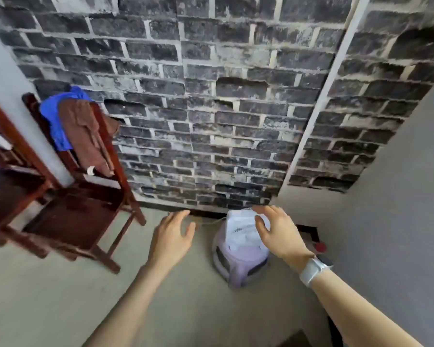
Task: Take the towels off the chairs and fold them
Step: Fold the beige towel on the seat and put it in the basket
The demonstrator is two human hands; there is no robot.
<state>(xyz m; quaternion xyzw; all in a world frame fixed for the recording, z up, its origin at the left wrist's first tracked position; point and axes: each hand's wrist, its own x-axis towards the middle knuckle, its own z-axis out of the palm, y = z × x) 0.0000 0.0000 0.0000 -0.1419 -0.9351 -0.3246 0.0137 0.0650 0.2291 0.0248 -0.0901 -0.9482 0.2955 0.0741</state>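
A brown towel (85,136) and a blue towel (52,116) hang over the back of a dark red wooden chair (78,216) at the left. A folded white towel (241,229) lies on top of a lilac plastic stool (238,261) near the wall. My right hand (276,234) hovers over the white towel's right edge, fingers spread, holding nothing. My left hand (173,236) is open in the air to the left of the stool, apart from it.
A second wooden chair (8,171) stands at the far left, partly cut off, with something white on it. A dark brick wall (223,108) runs behind. A grey wall (398,209) closes the right side. The floor (60,296) is bare concrete.
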